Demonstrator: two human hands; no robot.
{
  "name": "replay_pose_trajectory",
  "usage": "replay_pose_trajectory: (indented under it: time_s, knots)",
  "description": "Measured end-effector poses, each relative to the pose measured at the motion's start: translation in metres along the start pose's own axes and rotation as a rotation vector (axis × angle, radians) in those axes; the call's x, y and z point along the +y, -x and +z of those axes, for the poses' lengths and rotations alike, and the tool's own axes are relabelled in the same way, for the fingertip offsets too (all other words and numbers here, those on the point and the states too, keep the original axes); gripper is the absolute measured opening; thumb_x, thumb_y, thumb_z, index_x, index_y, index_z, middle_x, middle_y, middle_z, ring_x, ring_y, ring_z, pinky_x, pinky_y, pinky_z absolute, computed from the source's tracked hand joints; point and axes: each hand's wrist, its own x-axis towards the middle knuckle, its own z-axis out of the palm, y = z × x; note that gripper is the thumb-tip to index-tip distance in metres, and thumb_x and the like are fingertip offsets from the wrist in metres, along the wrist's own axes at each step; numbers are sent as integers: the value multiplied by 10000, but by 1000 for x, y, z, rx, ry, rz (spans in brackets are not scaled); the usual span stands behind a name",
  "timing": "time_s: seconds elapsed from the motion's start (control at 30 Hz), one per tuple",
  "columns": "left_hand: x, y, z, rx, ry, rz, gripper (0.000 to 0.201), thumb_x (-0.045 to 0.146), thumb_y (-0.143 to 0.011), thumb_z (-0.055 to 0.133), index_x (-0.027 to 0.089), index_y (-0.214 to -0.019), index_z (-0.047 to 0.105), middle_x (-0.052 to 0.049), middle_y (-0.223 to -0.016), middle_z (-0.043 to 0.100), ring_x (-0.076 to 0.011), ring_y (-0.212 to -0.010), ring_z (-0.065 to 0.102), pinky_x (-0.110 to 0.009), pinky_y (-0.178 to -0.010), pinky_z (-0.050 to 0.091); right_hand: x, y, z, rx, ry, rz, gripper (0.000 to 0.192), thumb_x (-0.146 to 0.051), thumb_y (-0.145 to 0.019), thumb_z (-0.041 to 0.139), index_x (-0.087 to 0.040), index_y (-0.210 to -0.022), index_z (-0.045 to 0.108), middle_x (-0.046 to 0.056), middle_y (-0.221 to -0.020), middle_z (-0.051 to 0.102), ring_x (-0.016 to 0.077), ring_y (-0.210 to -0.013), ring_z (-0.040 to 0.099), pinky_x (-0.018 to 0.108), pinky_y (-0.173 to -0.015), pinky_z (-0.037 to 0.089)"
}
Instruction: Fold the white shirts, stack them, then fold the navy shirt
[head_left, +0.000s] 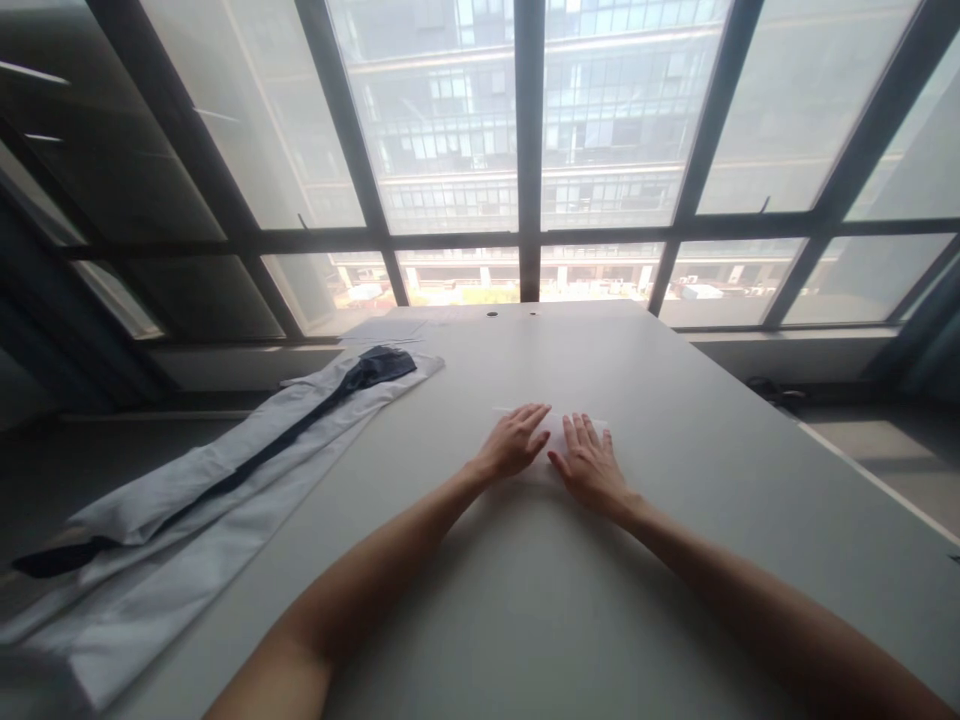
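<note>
Both hands, left hand (514, 442) and right hand (591, 464), fingers spread flat pressing white paper (556, 425) at 12 o'clock on worktop (675, 420); uneven pressure could skew or crease it.

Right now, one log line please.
left hand flat on paper sheet | right hand flat on it | white garment at table left edge

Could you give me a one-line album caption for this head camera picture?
Left hand and right hand press flat on a white paper sheet on a grey table.
</note>
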Motion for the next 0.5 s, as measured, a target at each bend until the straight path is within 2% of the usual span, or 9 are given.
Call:
replay_pose_trajectory:
  time_s: [0.07, 0.13, 0.33, 0.43, 0.5]
  knots:
    - [5, 4, 8, -136, -94, 17, 556, 472, -1049, 383, 199, -1530, 442, -105, -1607, 407, -267, -1508, 317, -441, -1232, 242, -2, 0, 6, -62, 33, 4, 789, -590, -1024, 274, -57, -1605, 252, 227, -1669, 203, 341, -1561, 112, 591, -1229, 60]
    - [3, 7, 14, -185, -153, -11, 582, 494, -1066, 311, 187, -1551, 405, -112, -1634, 355, -274, -1535, 253, -462, -1247, 194, 0, -2, 9, -79, 40, 17, 807, -608, -1017, 282, -56, -1605, 257, 237, -1669, 191, 348, -1560, 113, 575, -1232, 54]
    - [0, 8, 14, -157, -204, -39, 580, 493, -1075, 253, 202, -1552, 407, -101, -1623, 378, -286, -1523, 280, -486, -1244, 200, 0, -2, 5, -61, 49, 35, 803, -615, -1009, 315, -77, -1604, 279, 228, -1669, 201, 355, -1557, 123, 545, -1235, 68]
    - [-1, 8, 11, -152, -209, -51, 584, 504, -1076, 251, 199, -1545, 418, -108, -1618, 387, -299, -1520, 286, -523, -1235, 208, -1, 0, 3, -67, 54, 62, 853, -624, -1002, 325, -20, -1600, 253, 241, -1668, 187, 351, -1559, 109, 533, -1243, 53]
    - [-10, 9, 8, -158, -196, -71, 574, 520, -1071, 278, 219, -1533, 439, -100, -1620, 385, -309, -1521, 281, -559, -1229, 199, 3, 1, 2, -93, 46, 100, 888, -639, -996, 318, 10, -1597, 232, 240, -1672, 163, 343, -1562, 94, 538, -1246, 49]
